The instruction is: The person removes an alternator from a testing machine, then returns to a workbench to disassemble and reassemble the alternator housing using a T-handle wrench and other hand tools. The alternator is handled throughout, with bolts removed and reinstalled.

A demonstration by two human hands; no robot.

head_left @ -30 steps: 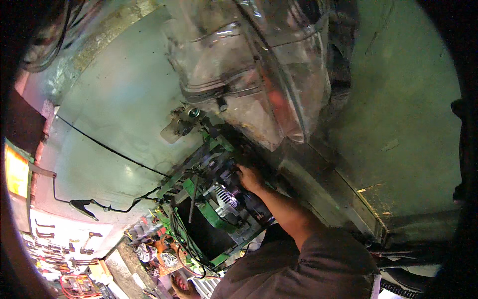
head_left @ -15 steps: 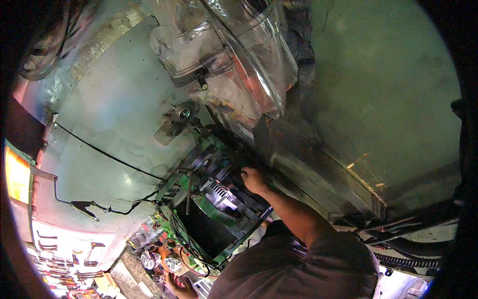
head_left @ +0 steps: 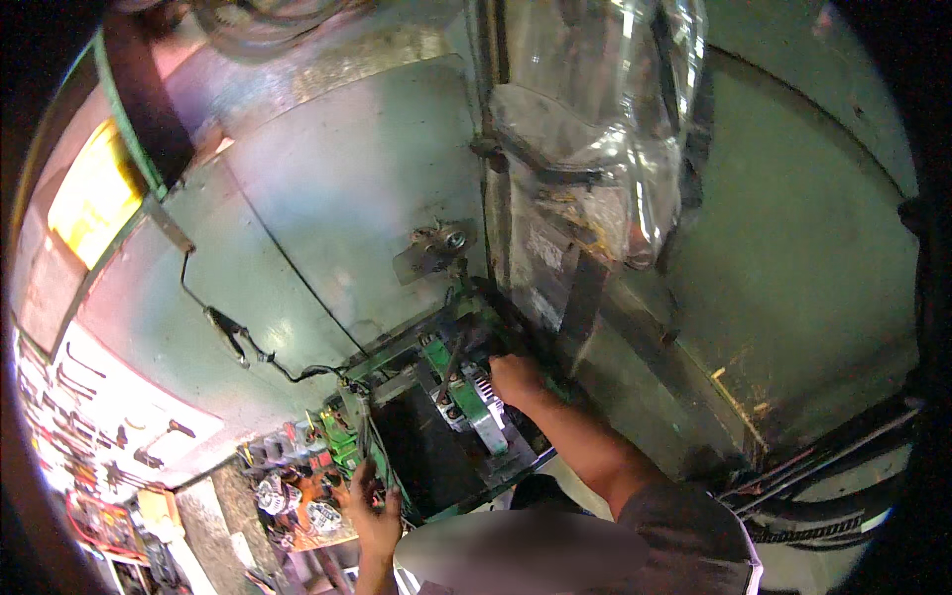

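Note:
My right hand is curled at the right side of a silver finned housing, which looks like an alternator, in a green metal frame. The fingertips are hidden, and what they grip cannot be made out. A dark opening lies to the left of the housing, within the frame. My left hand is raised at the frame's near left corner, empty, fingers apart. Beside it, several silver alternator-like parts stand on an orange-brown surface.
A black clamp hangs on a cable against the grey panel. Clear plastic sheeting drapes down at the back. Hand tools hang on a white board at the left. Dark hoses run along the right.
The view has swung, so the scene appears shifted right. My left hand has risen from the alternator-like parts toward the frame. My right hand stays by the finned housing.

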